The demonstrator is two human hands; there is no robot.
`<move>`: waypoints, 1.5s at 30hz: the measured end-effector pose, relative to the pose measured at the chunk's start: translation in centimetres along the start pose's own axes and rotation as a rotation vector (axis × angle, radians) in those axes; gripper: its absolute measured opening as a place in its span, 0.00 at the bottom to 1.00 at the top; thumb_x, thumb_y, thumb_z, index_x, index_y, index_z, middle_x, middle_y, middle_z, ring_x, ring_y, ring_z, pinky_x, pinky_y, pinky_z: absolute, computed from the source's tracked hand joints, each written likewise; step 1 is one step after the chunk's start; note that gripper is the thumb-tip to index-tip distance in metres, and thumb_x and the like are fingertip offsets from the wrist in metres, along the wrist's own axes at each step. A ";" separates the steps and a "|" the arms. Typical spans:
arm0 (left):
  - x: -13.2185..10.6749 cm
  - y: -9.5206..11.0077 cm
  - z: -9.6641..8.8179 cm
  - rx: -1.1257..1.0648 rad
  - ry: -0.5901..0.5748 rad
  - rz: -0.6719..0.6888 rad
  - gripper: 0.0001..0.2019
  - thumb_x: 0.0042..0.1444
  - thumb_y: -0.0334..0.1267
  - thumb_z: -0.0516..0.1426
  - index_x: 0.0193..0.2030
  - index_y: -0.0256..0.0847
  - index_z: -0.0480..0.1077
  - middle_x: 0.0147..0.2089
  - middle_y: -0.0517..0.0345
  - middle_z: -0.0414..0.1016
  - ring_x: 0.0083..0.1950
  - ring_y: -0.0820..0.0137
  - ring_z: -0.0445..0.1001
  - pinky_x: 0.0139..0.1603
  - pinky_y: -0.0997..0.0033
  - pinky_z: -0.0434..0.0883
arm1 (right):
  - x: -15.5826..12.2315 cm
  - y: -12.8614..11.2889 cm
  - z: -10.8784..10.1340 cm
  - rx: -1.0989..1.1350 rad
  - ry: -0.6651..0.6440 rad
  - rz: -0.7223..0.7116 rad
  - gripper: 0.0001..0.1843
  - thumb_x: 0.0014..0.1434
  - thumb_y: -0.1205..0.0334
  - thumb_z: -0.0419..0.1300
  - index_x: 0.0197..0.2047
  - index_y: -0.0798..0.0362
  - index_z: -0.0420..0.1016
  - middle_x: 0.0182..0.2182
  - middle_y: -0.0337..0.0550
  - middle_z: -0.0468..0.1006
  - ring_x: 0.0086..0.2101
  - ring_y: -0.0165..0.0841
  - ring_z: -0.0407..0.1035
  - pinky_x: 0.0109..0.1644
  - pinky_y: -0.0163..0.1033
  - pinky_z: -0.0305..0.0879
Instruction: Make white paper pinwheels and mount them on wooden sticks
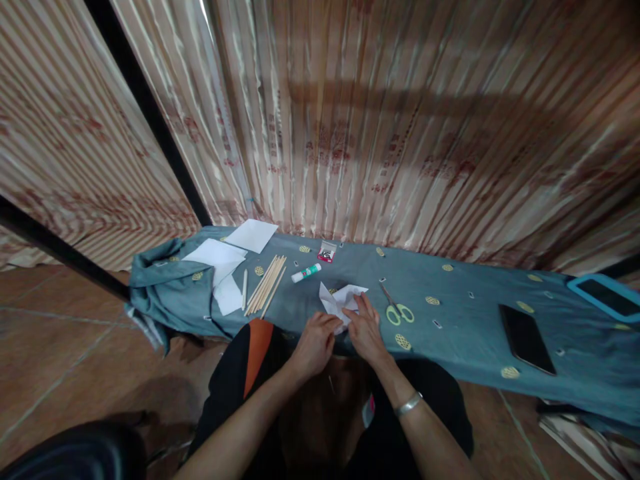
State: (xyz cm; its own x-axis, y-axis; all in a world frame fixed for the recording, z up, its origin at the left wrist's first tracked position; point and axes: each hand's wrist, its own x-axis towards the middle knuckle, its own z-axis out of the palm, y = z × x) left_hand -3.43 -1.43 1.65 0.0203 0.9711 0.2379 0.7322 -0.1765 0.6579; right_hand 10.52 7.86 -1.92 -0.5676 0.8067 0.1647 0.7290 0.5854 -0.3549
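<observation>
A folded piece of white paper with pointed flaps sits at the near edge of the cloth-covered table. My left hand pinches its lower left part, fingers closed. From the right, my right hand holds the paper's lower right side, with fingers bent over a flap. Scissors with green handles lie just right of my right hand. Beyond the paper are a glue stick with a green label and a small red-and-white box holding small dark pieces.
Thin wooden sticks and a white rolled stick lie to the left, beside white paper sheets. A black phone and a blue-framed device rest on the right. A patterned curtain hangs behind the table.
</observation>
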 end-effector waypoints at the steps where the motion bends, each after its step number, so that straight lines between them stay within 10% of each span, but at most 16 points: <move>1: 0.5 0.0 -0.2 0.056 -0.031 0.013 0.22 0.53 0.19 0.48 0.50 0.39 0.72 0.52 0.51 0.76 0.53 0.61 0.69 0.55 0.58 0.67 | 0.1 0.1 0.0 0.010 0.000 0.006 0.26 0.55 0.76 0.49 0.53 0.54 0.77 0.67 0.57 0.58 0.68 0.48 0.41 0.65 0.58 0.47; 10: 2.6 -1.7 0.8 0.323 -0.204 0.111 0.20 0.55 0.23 0.51 0.53 0.37 0.69 0.53 0.48 0.74 0.55 0.59 0.67 0.55 0.57 0.63 | 0.9 -0.2 -0.1 0.072 0.017 0.068 0.24 0.57 0.75 0.47 0.47 0.53 0.80 0.65 0.55 0.61 0.68 0.46 0.43 0.65 0.59 0.48; 45: 2.7 -2.1 2.0 0.355 -0.177 0.112 0.15 0.59 0.26 0.50 0.50 0.38 0.70 0.51 0.49 0.74 0.55 0.59 0.65 0.61 0.53 0.54 | 0.5 0.7 0.0 0.025 0.021 0.006 0.24 0.57 0.74 0.46 0.48 0.55 0.79 0.64 0.55 0.62 0.67 0.46 0.43 0.64 0.58 0.47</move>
State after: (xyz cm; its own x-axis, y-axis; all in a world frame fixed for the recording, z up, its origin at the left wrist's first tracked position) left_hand -3.52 1.89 -0.50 0.2076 0.9671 0.1472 0.9074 -0.2466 0.3403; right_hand 10.72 8.67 -2.13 -0.5545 0.8120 0.1820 0.7227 0.5783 -0.3785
